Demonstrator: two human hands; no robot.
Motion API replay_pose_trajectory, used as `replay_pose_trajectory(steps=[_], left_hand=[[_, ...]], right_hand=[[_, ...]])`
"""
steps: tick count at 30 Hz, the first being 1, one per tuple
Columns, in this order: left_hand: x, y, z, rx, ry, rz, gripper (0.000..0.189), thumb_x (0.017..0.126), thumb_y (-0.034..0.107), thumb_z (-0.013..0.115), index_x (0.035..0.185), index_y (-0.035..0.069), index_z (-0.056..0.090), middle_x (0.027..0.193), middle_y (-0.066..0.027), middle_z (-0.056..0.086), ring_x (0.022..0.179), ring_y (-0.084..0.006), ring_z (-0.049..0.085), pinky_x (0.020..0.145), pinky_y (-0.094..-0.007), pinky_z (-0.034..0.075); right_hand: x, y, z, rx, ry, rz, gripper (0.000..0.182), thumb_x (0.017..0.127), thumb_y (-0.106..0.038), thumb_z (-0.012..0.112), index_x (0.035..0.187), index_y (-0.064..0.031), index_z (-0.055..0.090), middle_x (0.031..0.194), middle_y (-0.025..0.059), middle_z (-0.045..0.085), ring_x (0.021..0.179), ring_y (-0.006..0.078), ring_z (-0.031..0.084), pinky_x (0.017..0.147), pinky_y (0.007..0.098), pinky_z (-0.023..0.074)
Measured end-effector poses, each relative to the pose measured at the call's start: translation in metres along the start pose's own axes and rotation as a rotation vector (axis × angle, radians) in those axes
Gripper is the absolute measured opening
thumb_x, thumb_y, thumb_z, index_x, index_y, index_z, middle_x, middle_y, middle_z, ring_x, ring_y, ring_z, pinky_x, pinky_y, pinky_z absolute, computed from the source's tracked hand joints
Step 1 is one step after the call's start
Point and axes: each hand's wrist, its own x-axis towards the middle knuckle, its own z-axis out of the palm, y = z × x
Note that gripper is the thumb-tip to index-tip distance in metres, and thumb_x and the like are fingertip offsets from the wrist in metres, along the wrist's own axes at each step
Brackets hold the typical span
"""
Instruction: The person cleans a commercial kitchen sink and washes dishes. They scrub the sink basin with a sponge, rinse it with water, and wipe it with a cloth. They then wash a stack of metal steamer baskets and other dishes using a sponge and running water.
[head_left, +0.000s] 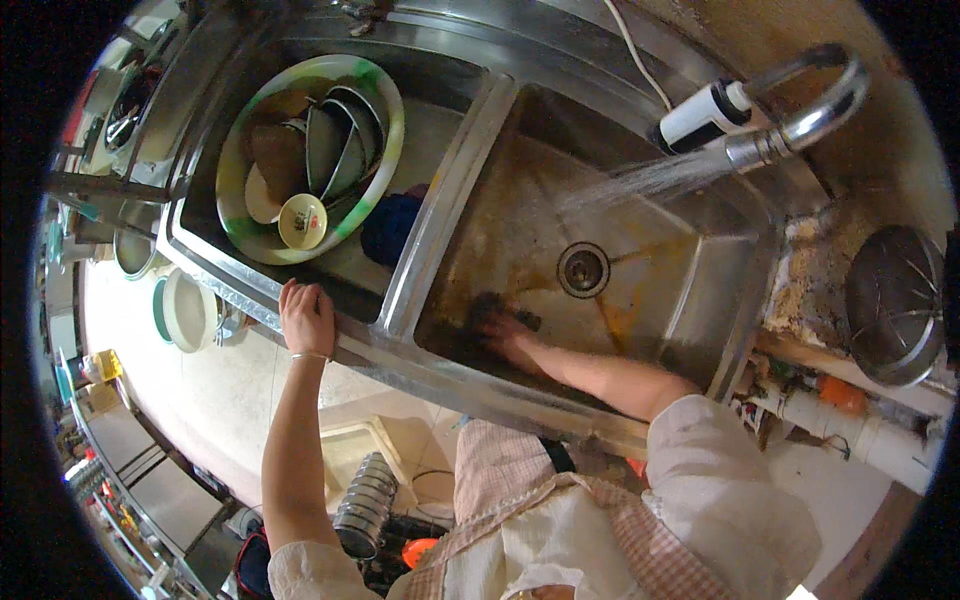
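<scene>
My right hand (512, 336) reaches into the right basin of a stainless-steel double sink (420, 247) and holds a dark scrubbing pad or cloth (487, 311) against the basin floor near its front left corner; motion blurs both. My left hand (307, 319), with a bracelet at the wrist, grips the front rim of the left basin. Water sprays from a chrome faucet (757, 150) into the right basin, whose round drain (584, 270) shows brownish stains around it.
A green-and-white plastic basin (397, 142) in the left sink holds several bowls, among them a small yellow bowl (303, 222). A dark blue cloth-like bundle (391, 229) lies beside it. A white cylindrical device (701, 116) hangs by the faucet. At the far right stands a round metal vessel (892, 306).
</scene>
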Motion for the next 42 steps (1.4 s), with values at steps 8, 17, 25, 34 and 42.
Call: replay_pose_trajectory(steps=[8, 17, 25, 34, 42], left_hand=[[0.002, 0.004, -0.002, -0.011, -0.033, -0.02, 0.005, 0.068, 0.006, 0.05, 0.069, 0.002, 0.053, 0.072, -0.0108, 0.055, 0.078, -0.0274, 0.051, 0.088, -0.0393, 0.035], [-0.002, 0.0, -0.003, -0.007, -0.081, -0.026, 0.005, 0.067, 0.005, 0.05, 0.069, 0.002, 0.053, 0.071, -0.0106, 0.054, 0.076, -0.0259, 0.052, 0.089, -0.0394, 0.035], [0.006, 0.004, 0.0, 0.006, -0.065, 0.021, 0.005, 0.068, 0.003, 0.049, 0.07, 0.001, 0.053, 0.073, -0.0109, 0.054, 0.077, -0.0261, 0.052, 0.088, -0.0396, 0.035], [-0.006, -0.004, -0.004, 0.011, -0.093, -0.026, 0.008, 0.068, 0.005, 0.05, 0.073, 0.0, 0.054, 0.074, -0.0124, 0.054, 0.078, -0.0278, 0.051, 0.089, -0.0395, 0.035], [-0.003, -0.011, 0.003, 0.038, -0.098, 0.048, 0.008, 0.069, 0.007, 0.049, 0.073, 0.001, 0.053, 0.074, -0.0131, 0.054, 0.079, -0.0273, 0.051, 0.089, -0.0384, 0.034]], right_hand=[[0.112, -0.009, -0.083, -1.041, 0.402, -0.378, 0.036, 0.074, -0.011, 0.044, 0.109, -0.0037, 0.048, 0.124, 0.0133, 0.036, 0.12, 0.03, 0.027, 0.101, 0.0362, 0.0195], [0.124, 0.0, -0.229, -1.141, 0.439, 0.078, 0.042, 0.075, -0.011, 0.042, 0.116, -0.0108, 0.042, 0.12, 0.0133, 0.041, 0.111, 0.0278, 0.038, 0.094, 0.037, 0.0307], [0.167, -0.023, -0.176, -0.907, 0.87, -0.116, 0.039, 0.073, -0.012, 0.05, 0.111, -0.0072, 0.045, 0.106, 0.0144, 0.048, 0.09, 0.03, 0.049, 0.082, 0.0391, 0.0367], [0.075, -0.036, 0.01, -0.488, 0.129, -0.289, 0.024, 0.067, -0.008, 0.051, 0.09, -0.0093, 0.058, 0.093, 0.0085, 0.055, 0.091, 0.026, 0.048, 0.081, 0.0363, 0.0373], [-0.031, 0.017, -0.025, 0.54, -0.107, 0.212, 0.016, 0.078, -0.011, 0.048, 0.092, -0.0088, 0.056, 0.096, 0.0095, 0.055, 0.097, 0.0258, 0.046, 0.084, 0.0371, 0.0374]])
